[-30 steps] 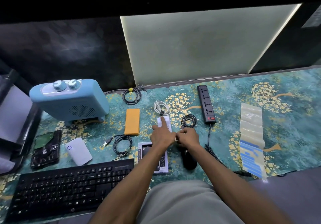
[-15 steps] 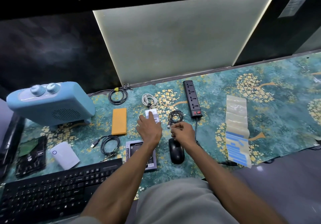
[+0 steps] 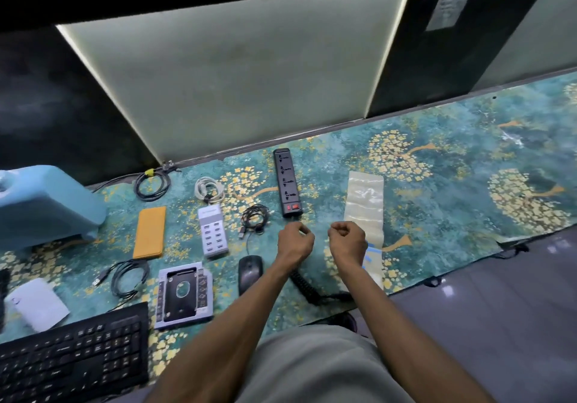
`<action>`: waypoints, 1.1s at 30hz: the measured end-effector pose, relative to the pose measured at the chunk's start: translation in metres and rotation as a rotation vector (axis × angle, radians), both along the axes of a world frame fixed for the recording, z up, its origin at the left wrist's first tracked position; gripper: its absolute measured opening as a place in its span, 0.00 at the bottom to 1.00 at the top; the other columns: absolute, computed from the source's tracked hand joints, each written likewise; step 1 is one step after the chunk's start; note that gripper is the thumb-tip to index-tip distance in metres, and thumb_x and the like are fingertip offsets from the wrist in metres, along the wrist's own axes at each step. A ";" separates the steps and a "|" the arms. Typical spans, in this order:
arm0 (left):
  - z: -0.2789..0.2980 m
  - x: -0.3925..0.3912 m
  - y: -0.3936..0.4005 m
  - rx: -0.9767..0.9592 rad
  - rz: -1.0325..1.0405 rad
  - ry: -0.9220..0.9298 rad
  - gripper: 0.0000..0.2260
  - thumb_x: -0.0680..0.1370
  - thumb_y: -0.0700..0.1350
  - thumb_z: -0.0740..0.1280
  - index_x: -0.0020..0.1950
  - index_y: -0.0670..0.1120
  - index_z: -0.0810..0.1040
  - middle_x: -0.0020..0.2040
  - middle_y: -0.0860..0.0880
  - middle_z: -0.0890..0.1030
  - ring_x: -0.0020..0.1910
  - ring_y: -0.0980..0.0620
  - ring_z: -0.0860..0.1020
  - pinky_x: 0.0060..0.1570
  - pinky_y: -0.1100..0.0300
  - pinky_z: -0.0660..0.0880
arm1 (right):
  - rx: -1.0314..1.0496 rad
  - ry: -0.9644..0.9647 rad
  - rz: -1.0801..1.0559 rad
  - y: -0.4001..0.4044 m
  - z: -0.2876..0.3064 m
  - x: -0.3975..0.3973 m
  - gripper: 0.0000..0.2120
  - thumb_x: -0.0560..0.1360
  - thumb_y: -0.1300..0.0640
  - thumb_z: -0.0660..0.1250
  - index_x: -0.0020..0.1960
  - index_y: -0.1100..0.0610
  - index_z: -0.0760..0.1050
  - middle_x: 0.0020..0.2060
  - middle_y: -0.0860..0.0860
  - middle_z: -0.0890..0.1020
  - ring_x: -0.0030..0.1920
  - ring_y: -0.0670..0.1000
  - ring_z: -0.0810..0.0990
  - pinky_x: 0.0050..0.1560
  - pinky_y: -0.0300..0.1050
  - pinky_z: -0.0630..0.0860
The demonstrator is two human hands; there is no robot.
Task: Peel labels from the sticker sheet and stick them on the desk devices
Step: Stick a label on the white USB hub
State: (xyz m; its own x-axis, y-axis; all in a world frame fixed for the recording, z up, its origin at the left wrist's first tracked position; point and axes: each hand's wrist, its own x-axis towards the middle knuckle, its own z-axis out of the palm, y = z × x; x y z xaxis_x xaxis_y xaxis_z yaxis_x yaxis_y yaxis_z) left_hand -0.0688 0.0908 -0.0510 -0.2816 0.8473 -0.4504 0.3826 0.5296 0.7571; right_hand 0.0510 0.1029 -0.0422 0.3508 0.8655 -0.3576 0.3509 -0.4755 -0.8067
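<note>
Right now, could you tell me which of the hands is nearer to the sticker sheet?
Right. The right hand is over the sticker sheet's near part; the left hand is further left, by the power strip.

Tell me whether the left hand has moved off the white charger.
Yes. The left hand left the white charger, moving right to just below the power strip.

power strip (image 3: 287, 182) at bench (image 3: 452, 184) rear | sticker sheet (image 3: 364, 202) right of it | earphones (image 3: 254, 217) left of it | USB charging hub (image 3: 211, 230) left of earphones | mouse (image 3: 249, 273) in front of earphones | drive caddy (image 3: 184, 295) left of mouse | keyboard (image 3: 71, 359) at front left
</note>
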 end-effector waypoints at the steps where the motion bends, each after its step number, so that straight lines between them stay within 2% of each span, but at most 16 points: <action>1: -0.006 0.013 0.007 -0.033 -0.020 -0.025 0.05 0.67 0.47 0.66 0.34 0.47 0.79 0.36 0.41 0.85 0.38 0.40 0.85 0.43 0.43 0.84 | -0.002 -0.012 -0.030 0.004 0.000 0.018 0.04 0.77 0.62 0.69 0.51 0.56 0.81 0.44 0.53 0.83 0.46 0.57 0.81 0.44 0.48 0.74; 3: -0.012 0.038 0.016 -0.085 -0.042 -0.051 0.06 0.65 0.46 0.67 0.31 0.44 0.78 0.32 0.39 0.84 0.33 0.40 0.83 0.41 0.40 0.83 | -0.035 -0.045 -0.079 0.009 -0.002 0.051 0.07 0.76 0.63 0.68 0.52 0.55 0.82 0.50 0.55 0.84 0.49 0.58 0.80 0.44 0.48 0.72; 5: -0.012 0.059 0.024 -0.135 -0.029 -0.082 0.07 0.66 0.47 0.69 0.35 0.43 0.77 0.33 0.39 0.82 0.31 0.41 0.81 0.39 0.40 0.83 | -0.091 -0.097 -0.095 0.013 -0.007 0.081 0.10 0.74 0.63 0.69 0.52 0.52 0.80 0.55 0.55 0.82 0.55 0.60 0.79 0.47 0.50 0.75; 8: -0.006 0.083 0.035 -0.175 -0.003 -0.122 0.16 0.70 0.49 0.73 0.52 0.45 0.73 0.48 0.42 0.80 0.44 0.41 0.81 0.44 0.45 0.81 | -0.187 -0.180 0.000 0.012 -0.021 0.107 0.13 0.71 0.58 0.72 0.53 0.47 0.78 0.58 0.56 0.78 0.61 0.62 0.76 0.54 0.53 0.77; 10: -0.002 0.096 0.043 -0.179 0.022 -0.155 0.18 0.71 0.50 0.76 0.54 0.44 0.74 0.50 0.43 0.80 0.46 0.43 0.80 0.43 0.49 0.78 | -0.189 -0.161 0.063 0.013 -0.028 0.116 0.12 0.71 0.54 0.73 0.54 0.46 0.79 0.57 0.56 0.78 0.59 0.61 0.76 0.55 0.54 0.78; 13: -0.001 0.109 0.052 -0.175 0.040 -0.256 0.11 0.74 0.45 0.77 0.42 0.42 0.77 0.39 0.44 0.78 0.36 0.48 0.75 0.35 0.56 0.68 | -0.130 -0.052 0.105 0.017 -0.024 0.122 0.08 0.73 0.53 0.74 0.51 0.49 0.81 0.52 0.54 0.82 0.53 0.59 0.81 0.53 0.54 0.80; 15: -0.002 0.115 0.056 -0.200 0.111 -0.367 0.06 0.75 0.40 0.75 0.47 0.39 0.81 0.41 0.44 0.82 0.38 0.49 0.78 0.33 0.60 0.72 | -0.118 0.030 0.123 0.021 -0.021 0.126 0.07 0.73 0.55 0.76 0.50 0.50 0.80 0.49 0.53 0.83 0.50 0.56 0.83 0.50 0.51 0.79; 16: 0.001 0.117 0.056 -0.221 0.162 -0.417 0.08 0.75 0.38 0.75 0.52 0.37 0.82 0.45 0.43 0.83 0.40 0.48 0.80 0.34 0.61 0.75 | -0.103 0.056 0.139 0.022 -0.020 0.127 0.08 0.73 0.56 0.77 0.49 0.50 0.80 0.48 0.52 0.83 0.50 0.56 0.83 0.51 0.50 0.79; 18: -0.001 0.118 0.060 -0.263 0.243 -0.493 0.12 0.75 0.37 0.74 0.57 0.35 0.81 0.49 0.40 0.84 0.46 0.42 0.83 0.42 0.53 0.82 | -0.066 0.082 0.188 0.023 -0.020 0.128 0.10 0.72 0.57 0.78 0.50 0.51 0.80 0.46 0.49 0.83 0.51 0.55 0.83 0.52 0.50 0.80; 20: 0.001 0.117 0.062 -0.299 0.289 -0.505 0.11 0.75 0.37 0.75 0.55 0.35 0.81 0.50 0.37 0.84 0.50 0.37 0.84 0.52 0.42 0.82 | -0.030 0.070 0.238 0.025 -0.019 0.129 0.11 0.72 0.58 0.79 0.52 0.53 0.81 0.46 0.46 0.81 0.52 0.53 0.82 0.52 0.48 0.80; 21: 0.000 0.116 0.063 -0.304 0.299 -0.503 0.12 0.75 0.38 0.76 0.55 0.35 0.81 0.50 0.37 0.84 0.50 0.37 0.85 0.53 0.40 0.82 | -0.012 0.055 0.258 0.026 -0.018 0.129 0.12 0.72 0.58 0.78 0.54 0.54 0.81 0.47 0.46 0.81 0.52 0.52 0.82 0.52 0.48 0.79; 24: 0.003 0.112 0.069 -0.323 0.342 -0.492 0.13 0.74 0.38 0.76 0.56 0.34 0.80 0.45 0.38 0.84 0.41 0.40 0.84 0.40 0.47 0.83 | 0.058 0.023 0.321 0.031 -0.017 0.130 0.11 0.73 0.58 0.78 0.54 0.55 0.81 0.50 0.50 0.83 0.53 0.52 0.81 0.52 0.49 0.80; 25: 0.001 0.110 0.071 -0.334 0.351 -0.497 0.14 0.74 0.38 0.76 0.56 0.33 0.80 0.45 0.38 0.84 0.40 0.40 0.84 0.39 0.47 0.83 | 0.075 0.006 0.344 0.032 -0.016 0.130 0.11 0.73 0.57 0.77 0.54 0.54 0.81 0.50 0.51 0.83 0.52 0.53 0.81 0.51 0.49 0.79; 29: -0.014 0.106 0.082 -0.363 0.389 -0.451 0.21 0.68 0.39 0.79 0.59 0.33 0.80 0.53 0.36 0.84 0.48 0.36 0.85 0.49 0.38 0.83 | 0.133 -0.149 0.396 0.036 -0.014 0.128 0.09 0.72 0.54 0.77 0.51 0.49 0.81 0.52 0.51 0.79 0.53 0.53 0.78 0.48 0.49 0.78; 30: -0.011 0.107 0.082 -0.367 0.393 -0.428 0.21 0.68 0.39 0.79 0.58 0.33 0.80 0.53 0.37 0.84 0.48 0.37 0.84 0.47 0.40 0.84 | 0.145 -0.193 0.402 0.038 -0.012 0.128 0.09 0.72 0.54 0.78 0.51 0.48 0.82 0.53 0.51 0.78 0.55 0.53 0.77 0.48 0.48 0.77; 33: 0.007 0.112 0.081 -0.331 0.410 -0.422 0.19 0.71 0.37 0.78 0.58 0.33 0.79 0.52 0.37 0.83 0.42 0.40 0.81 0.32 0.52 0.79 | 0.220 -0.289 0.408 0.040 -0.006 0.127 0.08 0.71 0.55 0.79 0.48 0.49 0.83 0.52 0.50 0.78 0.56 0.53 0.77 0.47 0.47 0.76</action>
